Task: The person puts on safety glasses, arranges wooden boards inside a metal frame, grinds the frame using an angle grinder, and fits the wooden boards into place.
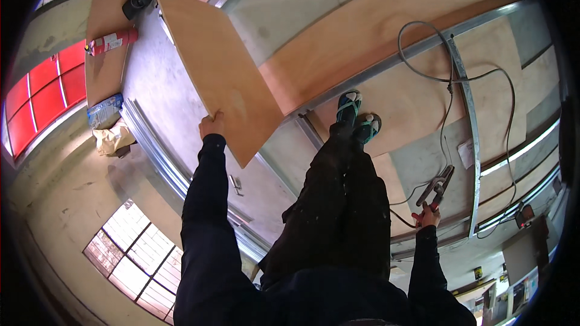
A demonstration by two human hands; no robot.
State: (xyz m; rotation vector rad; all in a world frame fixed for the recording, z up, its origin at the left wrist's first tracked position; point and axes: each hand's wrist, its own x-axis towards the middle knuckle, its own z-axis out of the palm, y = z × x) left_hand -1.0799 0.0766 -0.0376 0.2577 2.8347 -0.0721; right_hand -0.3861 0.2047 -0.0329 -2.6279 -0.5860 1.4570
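My left hand (211, 125) is closed on the near left edge of a thin brown wooden board (220, 63). The board stands tilted up over the light grey surface. Low on the right, my right hand (429, 215) grips a dark metal clamp (436, 186) with red on its handle. The clamp's jaws point up and away from my hand. A dark cable (513, 108) loops near it; whether it joins the clamp I cannot tell.
I stand in sandals (356, 115) on wooden sheets beside a grey metal frame (473, 163). Metal profiles (160, 157) lie at left. Beyond are a red fire extinguisher (113, 42), a dark helmet-like object (138, 3), a blue-and-white bag (104, 110) and a crumpled paper bag (113, 139).
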